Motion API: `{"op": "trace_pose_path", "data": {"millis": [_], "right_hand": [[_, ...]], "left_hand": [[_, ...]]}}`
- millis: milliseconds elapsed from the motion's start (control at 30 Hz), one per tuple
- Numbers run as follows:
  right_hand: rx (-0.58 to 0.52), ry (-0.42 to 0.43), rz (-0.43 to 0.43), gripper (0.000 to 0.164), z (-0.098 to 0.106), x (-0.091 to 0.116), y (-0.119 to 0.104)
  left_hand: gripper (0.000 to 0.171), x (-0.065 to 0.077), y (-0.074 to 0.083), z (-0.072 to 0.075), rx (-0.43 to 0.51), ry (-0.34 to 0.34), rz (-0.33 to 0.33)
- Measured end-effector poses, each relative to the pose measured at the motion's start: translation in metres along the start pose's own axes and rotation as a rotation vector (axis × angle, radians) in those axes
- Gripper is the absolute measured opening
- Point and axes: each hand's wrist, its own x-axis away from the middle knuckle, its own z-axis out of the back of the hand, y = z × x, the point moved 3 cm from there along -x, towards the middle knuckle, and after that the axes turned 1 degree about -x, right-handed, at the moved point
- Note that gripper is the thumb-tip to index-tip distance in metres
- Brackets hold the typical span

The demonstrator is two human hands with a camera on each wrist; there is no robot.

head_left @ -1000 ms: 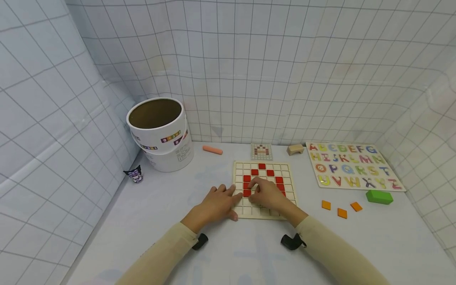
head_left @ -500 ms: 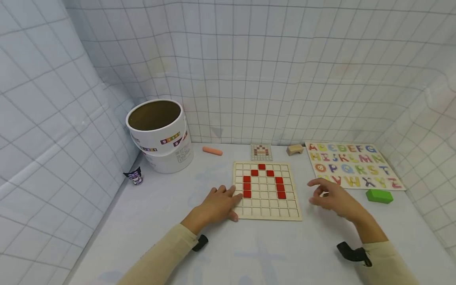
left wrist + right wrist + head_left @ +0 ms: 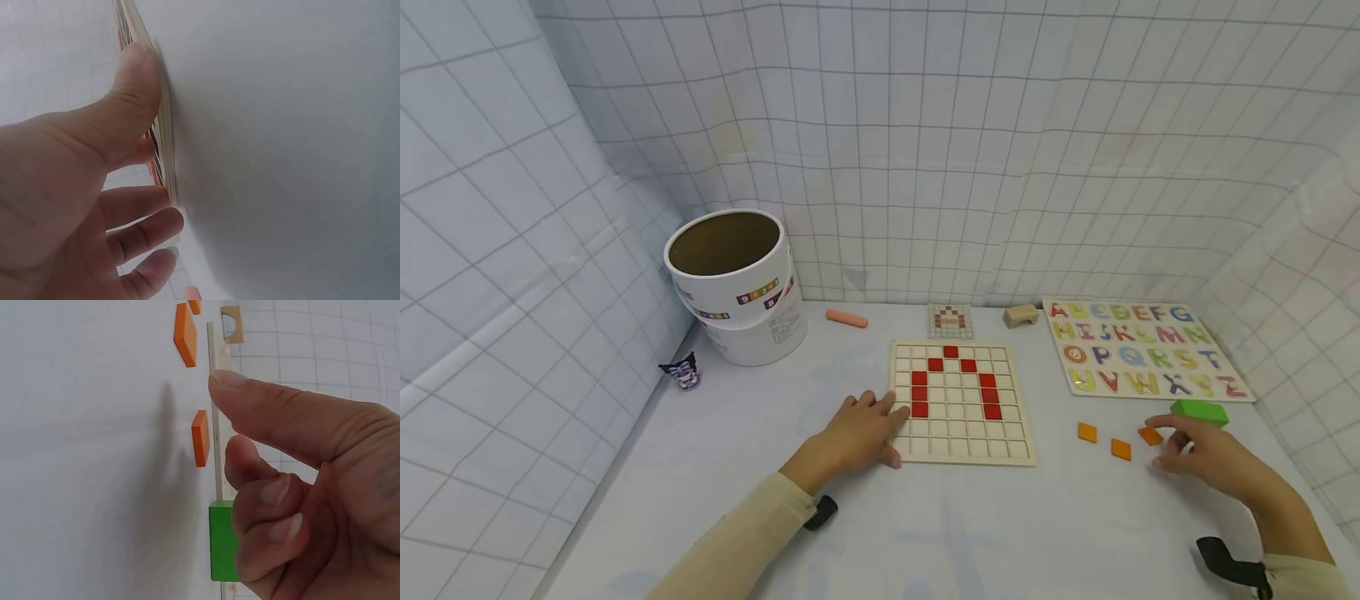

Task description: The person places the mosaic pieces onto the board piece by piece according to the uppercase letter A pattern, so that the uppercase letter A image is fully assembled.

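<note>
A pale wooden grid board (image 3: pixel 958 429) lies on the table with several red square tiles (image 3: pixel 992 397) in its cells, set in an arch shape. At the board's left edge rests my left hand (image 3: pixel 859 433), its index finger on the surface and its thumb (image 3: pixel 139 75) against the rim. On the right, my right hand (image 3: pixel 1206 454) hovers beside an orange tile (image 3: pixel 1150 436), thumb and index finger apart and nothing between them. Two more orange tiles, one nearer (image 3: pixel 1121 449) and one farther left (image 3: pixel 1087 432), lie flat. The right wrist view shows the closest tile (image 3: pixel 200 439) untouched.
A green block (image 3: pixel 1198 412) sits just behind the right hand. Farther back are an alphabet puzzle board (image 3: pixel 1150 348), a small wooden arch block (image 3: pixel 1021 315), a pattern card (image 3: pixel 950 321) and an orange-pink stick (image 3: pixel 847 318). A white bucket (image 3: pixel 760 333) and a small figure (image 3: pixel 683 372) stand left.
My right hand has left the board and travelled right, past the board's edge, to the orange tiles. The left hand stays at the board, and the red tiles look unmoved.
</note>
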Motion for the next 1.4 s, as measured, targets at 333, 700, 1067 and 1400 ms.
{"op": "trace_pose_path", "data": {"millis": [333, 700, 1067, 1400], "right_hand": [[0.017, 0.009, -0.012, 0.051, -0.009, -0.003, 0.011], [0.066, 0.010, -0.049, 0.047, -0.009, -0.008, 0.014], [0.015, 0.023, -0.054, 0.042, -0.011, -0.008, 0.016], [0.073, 0.093, -0.097, 0.039, -0.012, -0.011, 0.009]], "left_hand": [[0.080, 0.000, -0.001, -0.001, -0.003, -0.006, 0.002], [0.080, 0.000, 0.000, -0.001, 0.021, -0.015, 0.010], [0.079, 0.001, 0.000, 0.000, 0.020, -0.010, 0.019], [0.080, -0.001, 0.000, -0.001, 0.017, -0.012, 0.024]]}}
